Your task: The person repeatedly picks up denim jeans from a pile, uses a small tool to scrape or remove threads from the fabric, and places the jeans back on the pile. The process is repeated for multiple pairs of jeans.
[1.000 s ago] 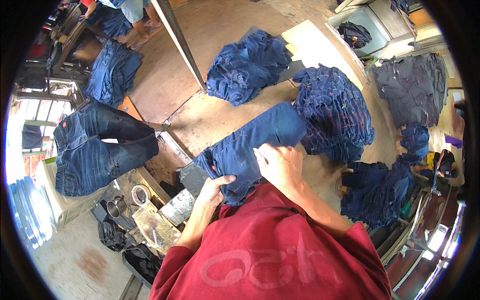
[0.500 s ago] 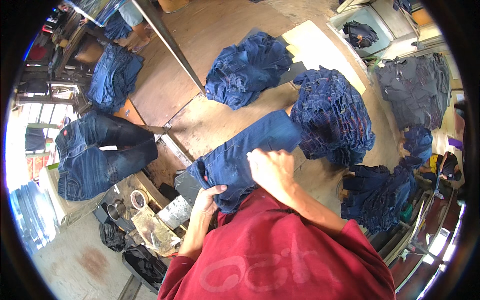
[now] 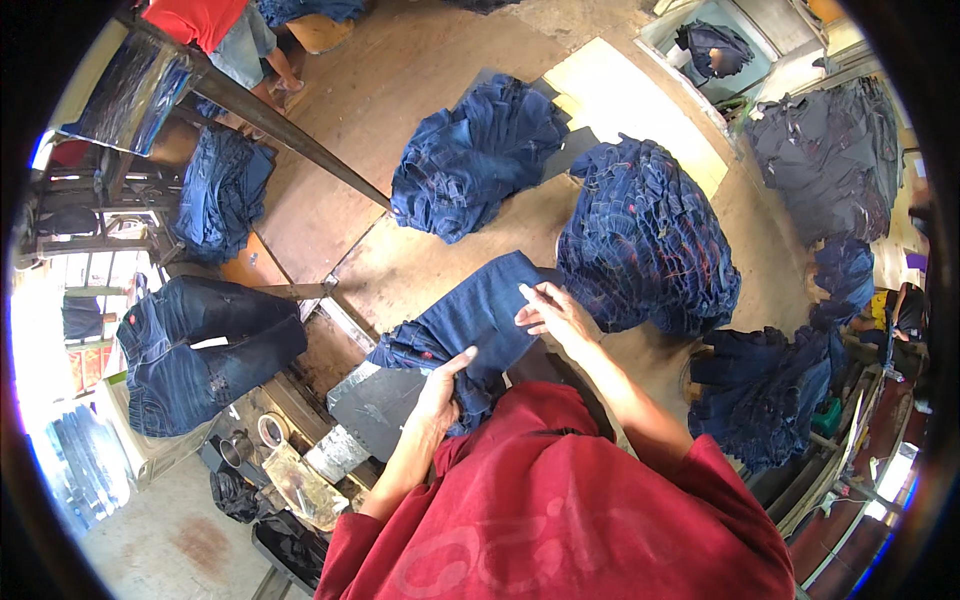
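Observation:
A folded pair of dark blue jeans lies slantwise in front of me, its top end bunched near my left hand. That hand grips the near edge, thumb on top and the other fingers hidden beneath the cloth. My right hand is at the right edge of the jeans, its fingers loosely bent and apart. I see nothing held in it, and whether its fingertips touch the denim is unclear. Just beyond it rises a large heap of folded jeans with loose threads hanging from it.
Another denim pile lies farther off beside a slanting metal pole. At left, a pair of jeans is spread out near a tape roll and a metal cup. Grey garments hang at right. Another person is at upper left.
My right hand has loosened from a fist on the jeans and shifted right, to their edge. The jeans' far end has moved left. More of the other person shows at upper left.

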Tool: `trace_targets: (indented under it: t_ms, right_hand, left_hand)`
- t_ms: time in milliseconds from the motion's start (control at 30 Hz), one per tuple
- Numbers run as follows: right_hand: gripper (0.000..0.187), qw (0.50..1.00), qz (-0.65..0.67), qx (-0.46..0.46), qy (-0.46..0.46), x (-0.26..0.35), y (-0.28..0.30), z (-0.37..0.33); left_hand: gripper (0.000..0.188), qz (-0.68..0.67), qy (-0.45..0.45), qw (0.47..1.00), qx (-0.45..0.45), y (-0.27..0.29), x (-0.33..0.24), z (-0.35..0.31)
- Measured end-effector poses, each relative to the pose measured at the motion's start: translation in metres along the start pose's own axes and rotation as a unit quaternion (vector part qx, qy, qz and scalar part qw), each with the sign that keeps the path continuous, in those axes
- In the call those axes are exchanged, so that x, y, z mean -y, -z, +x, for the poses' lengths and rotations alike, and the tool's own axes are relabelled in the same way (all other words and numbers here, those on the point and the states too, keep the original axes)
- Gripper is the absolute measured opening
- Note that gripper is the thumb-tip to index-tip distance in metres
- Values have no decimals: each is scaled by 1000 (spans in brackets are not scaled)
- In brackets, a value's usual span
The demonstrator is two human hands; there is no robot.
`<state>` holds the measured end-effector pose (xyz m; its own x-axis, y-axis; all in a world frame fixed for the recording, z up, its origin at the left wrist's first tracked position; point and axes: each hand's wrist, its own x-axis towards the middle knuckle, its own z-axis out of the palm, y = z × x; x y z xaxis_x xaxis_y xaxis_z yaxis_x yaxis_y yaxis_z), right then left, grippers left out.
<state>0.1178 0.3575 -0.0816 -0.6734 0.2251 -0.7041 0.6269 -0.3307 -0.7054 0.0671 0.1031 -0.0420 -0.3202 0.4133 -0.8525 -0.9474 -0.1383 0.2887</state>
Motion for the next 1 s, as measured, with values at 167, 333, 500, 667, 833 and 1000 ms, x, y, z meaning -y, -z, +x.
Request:
trace_targets:
  t_ms: [167, 333, 500, 667, 833, 1000]
  right_hand:
    - [28, 998, -60, 15, 12, 14, 4, -9]
    - [21, 917, -309, -90, 234, 24, -4, -39]
    - [15, 816, -469, -44, 334, 42, -22, -69]
    - [17, 740, -603, -18, 296, 47, -51, -82]
    - [34, 710, -606, -97, 344, 40, -55, -91]
    - [26, 738, -605, 50, 296, 45, -66, -94]
  left_hand:
    - [66, 277, -226, 923, -145, -25, -3, -6]
    - [45, -27, -18, 996, -81, -18, -6, -2]
    - [54, 40, -55, 997, 41, 16, -9, 21]
    - [62, 3, -38, 993, 108, 42, 0, 36]
    - [62, -11, -37, 988, 146, 54, 4, 48]
    - [61, -13, -22, 982, 185, 62, 7, 57]
